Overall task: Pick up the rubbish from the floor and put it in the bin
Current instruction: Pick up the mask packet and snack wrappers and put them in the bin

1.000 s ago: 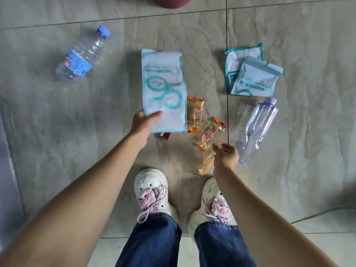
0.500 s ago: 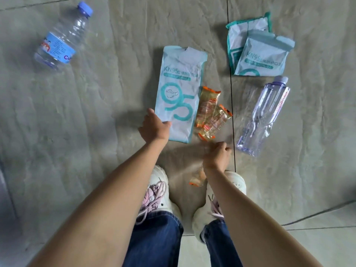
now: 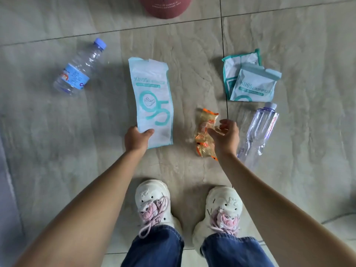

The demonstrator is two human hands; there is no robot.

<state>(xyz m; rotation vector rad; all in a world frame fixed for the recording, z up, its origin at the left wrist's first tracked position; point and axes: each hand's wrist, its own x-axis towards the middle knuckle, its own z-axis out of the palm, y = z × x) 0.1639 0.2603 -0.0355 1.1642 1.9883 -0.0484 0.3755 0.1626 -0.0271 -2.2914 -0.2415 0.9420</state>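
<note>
Head view, left hand: your left hand [image 3: 137,140] was pinched on the near corner of the long mask packet [image 3: 153,102], thumb on top, fingers hidden beneath.
Head view, long mask packet: it hung or lay flat over the floor tiles [image 3: 48,143] in front of your shoes [image 3: 153,202]; whether it had left the floor I could not tell. It looked light, thin and floppy, so a corner pinch should have been enough, though the film looked slick.
Head view, right hand: your right hand [image 3: 225,136] was held loosely curled, fingers apart, with the orange snack wrappers [image 3: 206,132] at its fingertips; whether it truly gripped them I could not tell.
Head view, orange snack wrappers: crinkled, near weightless film, probably noisy and springy. You would have done best to bunch them in the palm, since single edges slip out.
Head view, clear bottle: the clear bottle [image 3: 259,132] lay on its side just beside your right hand, dented and seemingly empty. Light but round and smooth, it was best taken around the body.
Head view, labelled bottle: the labelled bottle [image 3: 78,72] lay well apart to the left, on its side.
Head view, folded packets: two folded mask packets [image 3: 250,81] lay overlapping beyond the clear bottle, soft and flat.
Head view, bin: the red bin [image 3: 165,6] stood at the top edge, only partly visible, with all the rubbish outside it.
</note>
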